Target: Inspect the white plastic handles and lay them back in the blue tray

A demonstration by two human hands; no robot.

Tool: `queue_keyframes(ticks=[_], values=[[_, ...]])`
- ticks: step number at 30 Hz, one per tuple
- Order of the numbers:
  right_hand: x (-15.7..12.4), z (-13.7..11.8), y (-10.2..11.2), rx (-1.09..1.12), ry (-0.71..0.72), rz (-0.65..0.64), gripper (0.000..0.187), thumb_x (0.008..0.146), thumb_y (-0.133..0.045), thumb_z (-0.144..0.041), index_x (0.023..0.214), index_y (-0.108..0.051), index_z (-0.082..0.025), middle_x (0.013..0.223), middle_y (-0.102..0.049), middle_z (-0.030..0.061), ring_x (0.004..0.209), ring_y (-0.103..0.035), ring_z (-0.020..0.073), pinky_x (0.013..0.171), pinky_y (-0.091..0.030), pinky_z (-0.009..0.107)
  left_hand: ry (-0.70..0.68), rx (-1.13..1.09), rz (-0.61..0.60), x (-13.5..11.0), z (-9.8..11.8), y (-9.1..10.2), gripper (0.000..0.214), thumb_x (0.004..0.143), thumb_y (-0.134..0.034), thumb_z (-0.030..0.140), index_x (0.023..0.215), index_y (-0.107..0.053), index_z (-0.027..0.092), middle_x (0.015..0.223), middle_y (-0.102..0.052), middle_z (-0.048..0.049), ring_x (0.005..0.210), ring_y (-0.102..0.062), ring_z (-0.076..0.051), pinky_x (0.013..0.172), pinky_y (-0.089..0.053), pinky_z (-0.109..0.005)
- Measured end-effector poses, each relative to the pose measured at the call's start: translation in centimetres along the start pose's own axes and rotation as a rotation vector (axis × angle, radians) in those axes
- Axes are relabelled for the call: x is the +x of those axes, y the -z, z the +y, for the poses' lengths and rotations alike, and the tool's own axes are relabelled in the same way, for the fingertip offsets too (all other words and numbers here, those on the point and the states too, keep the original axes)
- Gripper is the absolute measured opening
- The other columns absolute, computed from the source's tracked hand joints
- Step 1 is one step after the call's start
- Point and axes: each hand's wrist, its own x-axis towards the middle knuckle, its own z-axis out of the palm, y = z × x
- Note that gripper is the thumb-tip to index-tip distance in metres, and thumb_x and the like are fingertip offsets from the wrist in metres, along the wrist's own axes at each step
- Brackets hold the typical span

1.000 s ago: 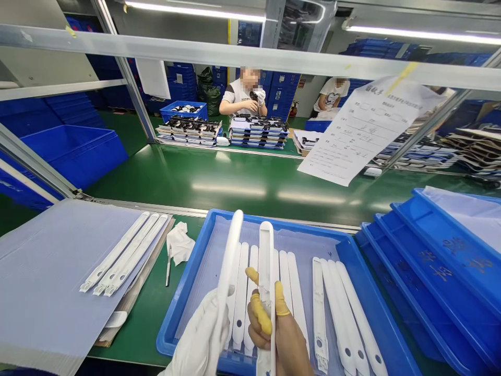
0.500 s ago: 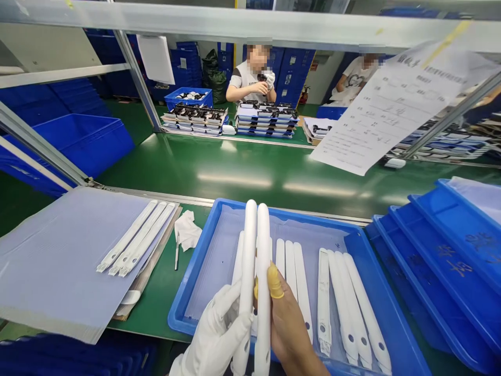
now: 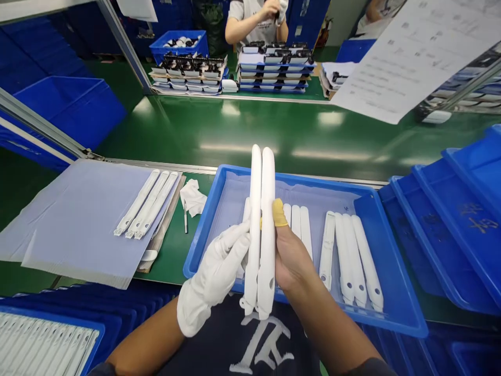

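Two long white plastic strips with rounded tops stand side by side above the tray, nearly upright. My left hand [image 3: 217, 266], in a white glove, is closed on the left strip [image 3: 255, 203]. My right hand [image 3: 293, 256] is bare, with a yellow finger cot on the thumb, and grips the right strip [image 3: 267, 209]. Each strip has a small hole near its lower end, and their long edges lie close together. Below and behind them is a blue tray [image 3: 403, 284] lined with thin sheeting. More white strips [image 3: 364, 250] lie inside it; my hands hide some.
Three white strips [image 3: 146, 201] rest on sheeting at the left, near a crumpled white cloth [image 3: 193, 197] and a pen-like tool [image 3: 186, 216]. Tilted blue trays [image 3: 450, 230] stack up at right. A filled tray [image 3: 96, 342] sits low left. A co-worker [image 3: 256, 23] works opposite.
My view has tilted down, bringing my forearms and the filled tray at lower left into sight. Both strips stay in my hands, their lower ends now closer together.
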Motion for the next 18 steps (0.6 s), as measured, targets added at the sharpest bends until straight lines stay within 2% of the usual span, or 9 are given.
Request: queue_keyframes(ticks=[4, 6, 11, 14, 16, 18], values=[[0.1, -0.1, -0.3, 0.034, -0.019, 0.032, 0.058, 0.076, -0.076, -0.061, 0.119, -0.065, -0.025, 0.076, -0.072, 0.0, 0.061, -0.067, 0.0182, 0.049, -0.053, 0.027, 0.08, -0.125, 0.007, 0.2, 0.0, 0.0, 0.044, 0.094, -0.059, 0.046, 0.13, -0.068, 0.023, 0.118, -0.073, -0.0067, 0.107, -0.067, -0.025, 0.092, -0.055, -0.033], [0.1, -0.1, -0.3, 0.047, -0.024, 0.038, 0.056, 0.076, -0.076, -0.061, 0.117, -0.066, -0.024, 0.076, -0.072, 0.0005, 0.061, -0.067, 0.0185, 0.048, -0.053, 0.027, 0.083, -0.172, -0.034, 0.1, -0.1, -0.1, 0.045, 0.092, -0.064, 0.042, 0.133, -0.065, 0.025, 0.121, -0.072, -0.0062, 0.109, -0.066, -0.025, 0.093, -0.055, -0.031], [-1.0, 0.1, 0.1, -0.032, 0.026, 0.049, 0.061, 0.074, -0.072, -0.07, 0.113, -0.07, -0.023, 0.082, -0.073, 0.004, 0.068, -0.069, 0.0219, 0.051, -0.055, 0.03, 0.077, -0.118, -0.13, -1.0, -0.9, -0.1, 0.058, 0.088, -0.069, 0.032, 0.144, -0.053, 0.031, 0.126, -0.067, -0.0063, 0.103, -0.068, -0.023, 0.091, -0.057, -0.033], [-1.7, 0.5, 0.7, -0.062, 0.068, 0.063, 0.07, 0.07, -0.07, -0.075, 0.116, -0.07, -0.022, 0.085, -0.074, 0.0052, 0.07, -0.069, 0.0233, 0.053, -0.056, 0.031, 0.086, -0.066, -0.13, -1.9, -1.9, 0.0, 0.056, 0.087, -0.07, 0.03, 0.141, -0.056, 0.031, 0.129, -0.065, -0.0073, 0.108, -0.066, -0.025, 0.1, -0.052, -0.035], [-2.0, 0.9, 1.1, -0.071, 0.088, 0.044, 0.072, 0.069, -0.071, -0.075, 0.118, -0.069, -0.022, 0.087, -0.074, 0.0055, 0.072, -0.069, 0.0239, 0.055, -0.056, 0.032, 0.034, -0.143, -0.141, -2.3, -2.3, -0.2, 0.054, 0.083, -0.074, 0.029, 0.136, -0.062, 0.033, 0.132, -0.065, -0.0055, 0.119, -0.062, -0.026, 0.109, -0.045, -0.036], [-2.3, 1.2, 1.3, -0.072, 0.092, 0.033, 0.072, 0.069, -0.072, -0.074, 0.119, -0.069, -0.023, 0.088, -0.074, 0.0055, 0.073, -0.069, 0.0243, 0.057, -0.057, 0.033, 0.007, -0.289, -0.132, -2.4, -2.5, -0.5, 0.05, 0.081, -0.078, 0.031, 0.129, -0.066, 0.034, 0.126, -0.069, -0.0052, 0.119, -0.063, -0.027, 0.107, -0.047, -0.036]])
